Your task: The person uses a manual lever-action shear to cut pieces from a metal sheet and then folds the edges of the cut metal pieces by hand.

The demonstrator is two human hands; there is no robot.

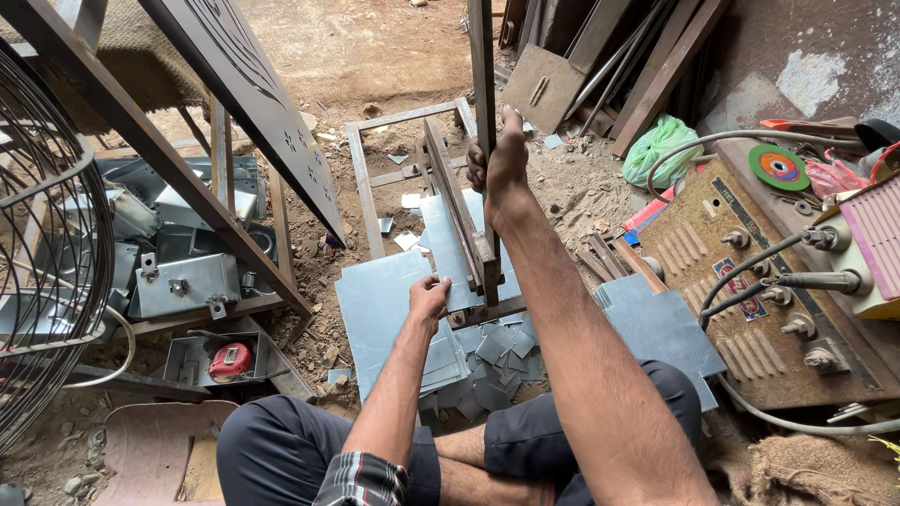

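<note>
On the dirt floor at left lies a red tape measure in a metal tray. The left hand pinches the edge of a flat grey metal sheet, which lies under the blade of the lever shear. The right hand is closed around the upright lever handle. Small cut pieces crowd the ground just beside the knees. At right stands a welding machine.

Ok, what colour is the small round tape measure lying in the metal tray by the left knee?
Red, with a light round centre: the tape measure, clearest in the head view.
</note>
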